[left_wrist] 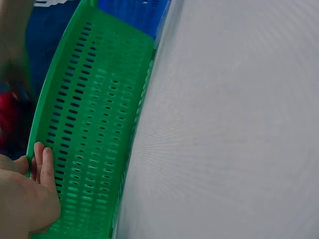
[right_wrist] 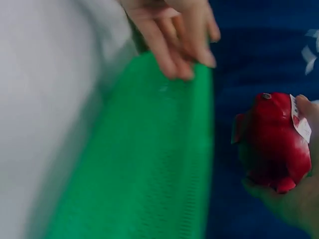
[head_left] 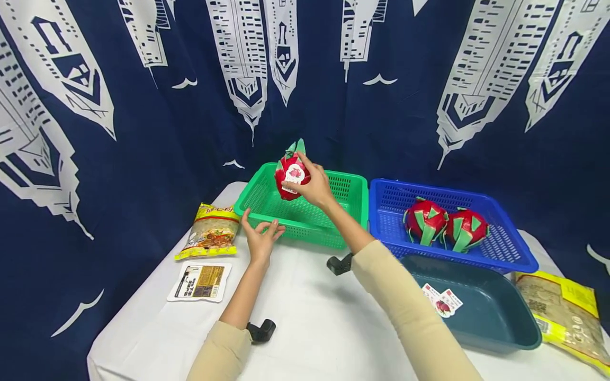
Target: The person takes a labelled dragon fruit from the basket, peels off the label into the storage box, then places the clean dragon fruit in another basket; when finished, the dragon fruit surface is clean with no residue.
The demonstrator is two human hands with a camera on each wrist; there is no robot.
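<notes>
My right hand [head_left: 312,185] grips a red dragon fruit [head_left: 281,182] with green leaf tips, holding it above the green basket [head_left: 305,227]. A white round label [head_left: 295,173] with a fruit picture shows on its side, beside my thumb. In the right wrist view, the dragon fruit [right_wrist: 276,139] sits against my palm, its underside in shadow. My left hand [head_left: 260,241] is at the near left rim of the basket. In the left wrist view, the thumb and fingers of that hand [left_wrist: 30,199] pinch the rim from both sides.
A blue basket [head_left: 512,243] with two dragon fruits [head_left: 431,219] stands right of the green one. Before it is a dark teal tub [head_left: 495,312] with labels [head_left: 442,301]. Yellow food bags [head_left: 213,233] lie left and far right; a flat white pack [head_left: 200,282] lies left.
</notes>
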